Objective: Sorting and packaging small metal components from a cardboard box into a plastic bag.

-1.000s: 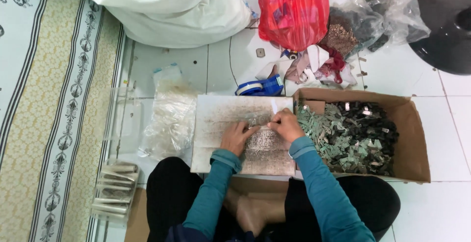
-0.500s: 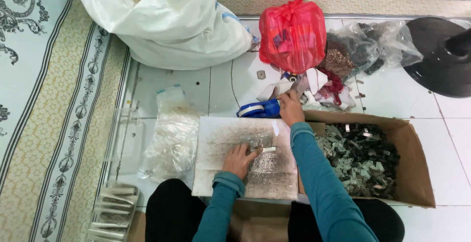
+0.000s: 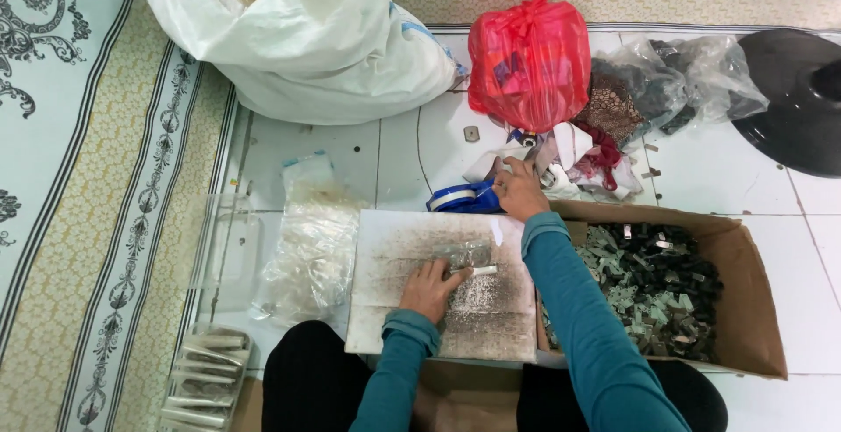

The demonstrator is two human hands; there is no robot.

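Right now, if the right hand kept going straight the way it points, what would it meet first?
The right hand points away from the body, fingers at the white scraps beside the blue tape roll. Straight on, it would likely meet those scraps first, then the red plastic bag behind them; depth is hard to judge.

White tiled floor (image 3: 753,195) w/ patterned rug (image 3: 79,222) at left. On it: big white sack (image 3: 298,38), red bag (image 3: 528,62), clear bags (image 3: 315,248), cardboard box (image 3: 745,309) of small parts, black round base (image 3: 797,99), dusty white board (image 3: 394,257).
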